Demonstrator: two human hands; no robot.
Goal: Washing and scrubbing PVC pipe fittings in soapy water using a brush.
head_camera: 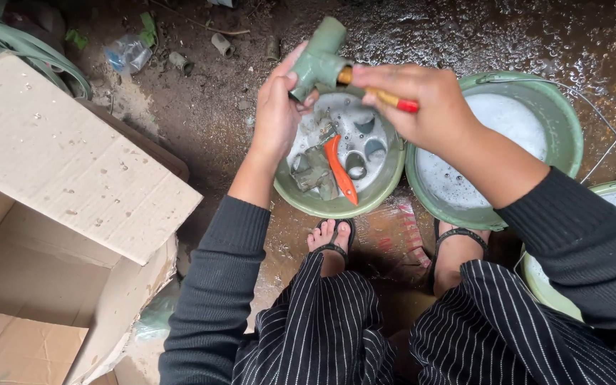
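Right hand over brush handle

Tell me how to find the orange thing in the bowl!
Look at the green bowl of soapy water above the person's left foot, under the left hand that holds a green pipe tee. Inside lie grey-green pipe parts. The orange brush handle lies slanted among them, long, thin and the only bright orange thing in the bowl.
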